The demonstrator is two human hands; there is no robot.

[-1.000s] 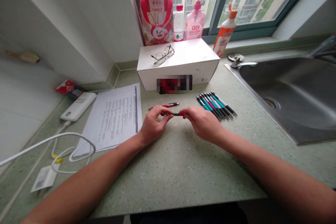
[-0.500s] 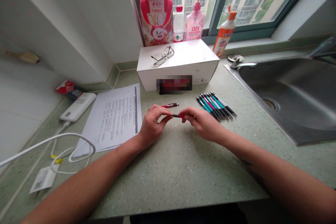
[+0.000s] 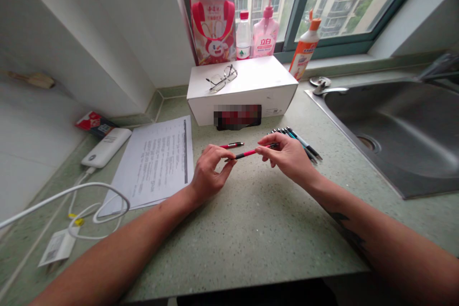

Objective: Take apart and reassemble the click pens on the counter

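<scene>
Hands over table (image 3: 251,229): our left hand (image 3: 210,172) pinches dark tip of red pen (image 3: 247,154), our right hand (image 3: 287,155) grips other end; second red pen (image 3: 231,145) just behind, pen row (image 3: 304,143) beside right hand

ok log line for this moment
left hand: holds red pen tip end | right hand: holds other end | second red pen: on counter
</scene>
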